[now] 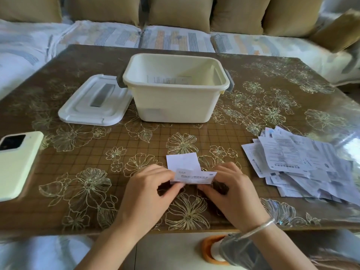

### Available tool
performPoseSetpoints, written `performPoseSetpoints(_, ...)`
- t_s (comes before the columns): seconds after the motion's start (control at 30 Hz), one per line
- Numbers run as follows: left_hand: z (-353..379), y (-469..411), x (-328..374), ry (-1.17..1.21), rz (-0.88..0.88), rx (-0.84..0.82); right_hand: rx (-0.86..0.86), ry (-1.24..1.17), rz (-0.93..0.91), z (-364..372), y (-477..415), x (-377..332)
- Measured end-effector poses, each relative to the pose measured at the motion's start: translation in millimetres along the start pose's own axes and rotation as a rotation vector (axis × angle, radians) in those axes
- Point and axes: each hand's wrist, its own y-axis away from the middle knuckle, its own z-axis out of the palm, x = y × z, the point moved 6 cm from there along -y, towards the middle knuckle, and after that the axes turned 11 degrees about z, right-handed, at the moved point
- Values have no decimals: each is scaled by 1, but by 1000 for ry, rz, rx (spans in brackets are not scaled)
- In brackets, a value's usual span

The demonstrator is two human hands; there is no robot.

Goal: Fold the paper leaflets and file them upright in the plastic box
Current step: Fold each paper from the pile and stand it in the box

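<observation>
A small white paper leaflet lies on the table near the front edge, its near flap with printed text lifted and bent over. My left hand pinches the flap's left end, and my right hand pinches its right end. A cream plastic box stands open at the table's middle back; a folded leaflet stands upright inside against the far wall. A loose pile of unfolded leaflets lies at the right.
The box's white lid lies flat to its left. A pale phone rests face down at the left edge. The brown floral table is bordered by a sofa with cushions behind. A silver bangle circles my right wrist.
</observation>
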Motion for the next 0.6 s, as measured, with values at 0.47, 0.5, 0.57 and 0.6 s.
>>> performPoseSetpoints(0.47,-1,4,-9,-271,-198,101,153,26,120,11,-14,0)
performPoseSetpoints(0.5,0,3,-9,-275,-200,94,153,40,117,12,-15,1)
performPoseSetpoints(0.57,0,3,-8,-280,-201,84,151,77,114,14,-14,3)
performPoseSetpoints(0.6,0,3,-8,-280,-200,81,150,86,122,15,-14,4)
